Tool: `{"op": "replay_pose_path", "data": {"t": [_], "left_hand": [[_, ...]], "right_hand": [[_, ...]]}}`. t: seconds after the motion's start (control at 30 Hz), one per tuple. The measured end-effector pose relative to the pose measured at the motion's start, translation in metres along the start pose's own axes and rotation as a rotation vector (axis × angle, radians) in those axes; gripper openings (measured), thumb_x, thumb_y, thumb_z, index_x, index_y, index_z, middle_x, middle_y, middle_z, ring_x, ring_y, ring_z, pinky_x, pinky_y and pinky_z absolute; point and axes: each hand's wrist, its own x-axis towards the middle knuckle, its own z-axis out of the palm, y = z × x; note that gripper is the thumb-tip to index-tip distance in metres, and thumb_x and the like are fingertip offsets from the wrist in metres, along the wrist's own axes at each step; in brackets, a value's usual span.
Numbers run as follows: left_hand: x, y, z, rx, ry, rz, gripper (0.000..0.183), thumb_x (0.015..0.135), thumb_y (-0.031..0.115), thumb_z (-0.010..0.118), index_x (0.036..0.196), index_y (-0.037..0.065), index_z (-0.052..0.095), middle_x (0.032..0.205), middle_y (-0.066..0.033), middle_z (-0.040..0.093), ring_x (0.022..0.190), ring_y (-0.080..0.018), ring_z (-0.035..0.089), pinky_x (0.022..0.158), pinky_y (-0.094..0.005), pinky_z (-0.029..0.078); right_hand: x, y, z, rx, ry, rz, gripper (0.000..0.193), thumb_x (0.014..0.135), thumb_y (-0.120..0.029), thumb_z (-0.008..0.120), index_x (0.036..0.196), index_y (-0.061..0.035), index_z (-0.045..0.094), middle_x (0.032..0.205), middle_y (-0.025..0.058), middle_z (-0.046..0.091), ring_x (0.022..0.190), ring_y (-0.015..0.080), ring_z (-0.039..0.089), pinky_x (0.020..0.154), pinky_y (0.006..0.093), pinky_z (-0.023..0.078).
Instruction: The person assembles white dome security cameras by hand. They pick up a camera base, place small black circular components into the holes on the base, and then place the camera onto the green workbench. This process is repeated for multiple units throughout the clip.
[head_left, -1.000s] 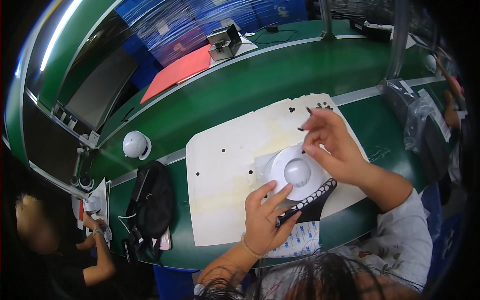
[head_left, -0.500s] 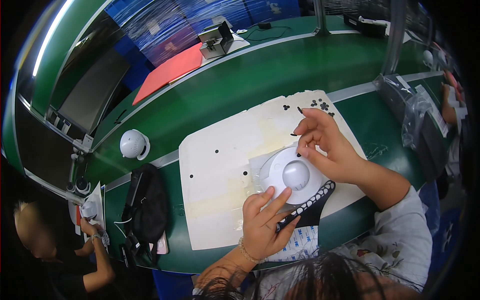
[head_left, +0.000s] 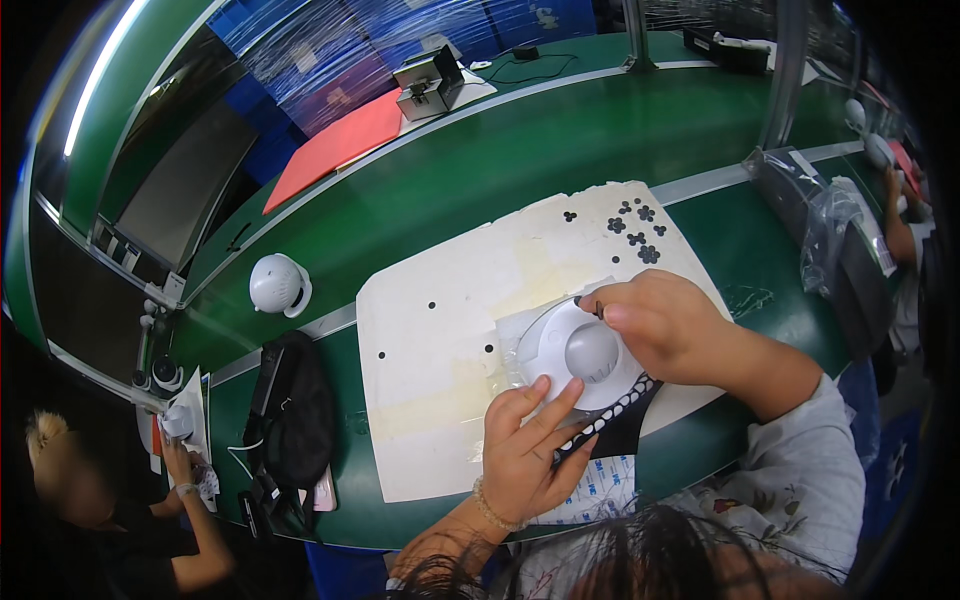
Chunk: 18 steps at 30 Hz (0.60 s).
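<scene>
A white round plastic base [head_left: 540, 350] with a raised dome lies on the cardboard in front of me. The fingertips of my left hand [head_left: 530, 440] hold its near left rim. My right hand [head_left: 665, 325] is closed in a pinch at the far rim, with a small black pad [head_left: 600, 309] at its fingertips. Another dark spot sits on the rim beside it. Partly under my left hand is a black sheet [head_left: 622, 432] with a row of white round holes. A white backing sheet with blue print [head_left: 605, 485] lies nearer me.
Loose black pads [head_left: 649, 254] lie on the pale cardboard [head_left: 430, 400]. A white rounded device [head_left: 278, 284] stands beyond it on the green surface. At left are a black bag [head_left: 300, 400] and a co-worker's arm [head_left: 205, 540]. A dark bin with plastic film [head_left: 830, 230] stands right.
My right hand has come down from above the base to its far rim, uncovering more loose pads. The white device at the left has shifted slightly right. My left hand stays put.
</scene>
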Motion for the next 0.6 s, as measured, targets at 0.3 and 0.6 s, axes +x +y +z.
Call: {"op": "replay_pose_path", "data": {"t": [0.3,0.6], "left_hand": [[-0.004,-0.003,-0.001,-0.002,-0.037,0.005,0.018,0.064,0.009,0.067,0.081,0.006,0.067,0.118,-0.0092,0.054,0.120,-0.0279,0.037,0.100,-0.0431,0.027],[-0.005,-0.006,0.005,-0.039,-0.023,0.031,0.019,0.063,0.009,0.067,0.082,0.006,0.065,0.121,-0.0096,0.052,0.121,-0.0285,0.035,0.101,-0.0455,0.025]], "right_hand": [[0.011,-0.018,-0.017,-0.156,-0.214,-0.035,0.055,0.066,-0.003,0.060,0.119,-0.0119,0.046,0.103,0.0089,0.057,0.081,0.0242,0.056,0.073,0.0357,0.042],[0.027,-0.009,0.005,0.433,-0.122,0.370,0.044,0.077,-0.001,0.052,0.119,-0.0064,0.040,0.088,0.0085,0.056,0.087,0.0254,0.049,0.086,0.0368,0.031]]}}
